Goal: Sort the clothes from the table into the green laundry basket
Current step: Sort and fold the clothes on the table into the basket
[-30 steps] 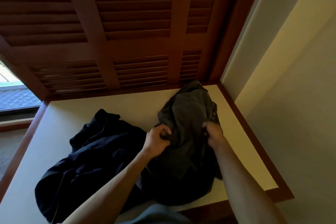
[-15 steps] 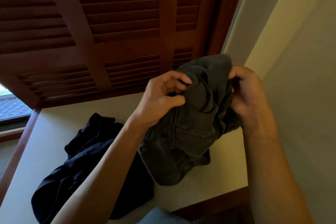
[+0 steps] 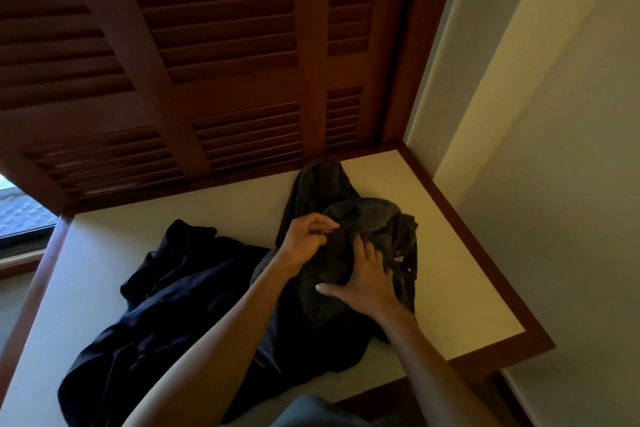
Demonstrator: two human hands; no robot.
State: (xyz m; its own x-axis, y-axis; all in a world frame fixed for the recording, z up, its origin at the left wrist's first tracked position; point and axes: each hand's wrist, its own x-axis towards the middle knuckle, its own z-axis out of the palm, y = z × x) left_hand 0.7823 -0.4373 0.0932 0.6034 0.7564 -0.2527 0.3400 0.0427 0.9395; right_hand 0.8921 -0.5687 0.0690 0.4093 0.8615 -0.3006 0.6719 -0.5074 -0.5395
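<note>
**Both hands on the grey garment at the table's right end**

The person stands at the near edge of a pale table (image 3: 104, 253) trimmed in reddish-brown wood, both bare forearms reaching out over it. A crumpled dark grey garment (image 3: 322, 191), heavy like denim, lies bunched on the right half of the table, its far end stretching toward the back edge.

The left hand (image 3: 306, 236) sits on the upper part of the bundle with its fingers (image 3: 325, 222) curled in, pinching a fold of the grey cloth between thumb and fingertips. The right hand (image 3: 367, 282) lies lower on the same garment, just beside the left, palm down, thumb stuck out to the side; its fingers are fairly straight and spread, with the tips sinking into the folds, pressing the cloth rather than closing round it.

To the left, touching the grey bundle, a second, darker navy garment (image 3: 156, 298) sprawls loosely across the table toward the near left edge, with neither hand on it.

Behind the table stand brown louvred shutters (image 3: 207, 45); a strip of window (image 3: 20, 211) shows at far left, and a plain light wall (image 3: 554, 149) rises on the right.
</note>
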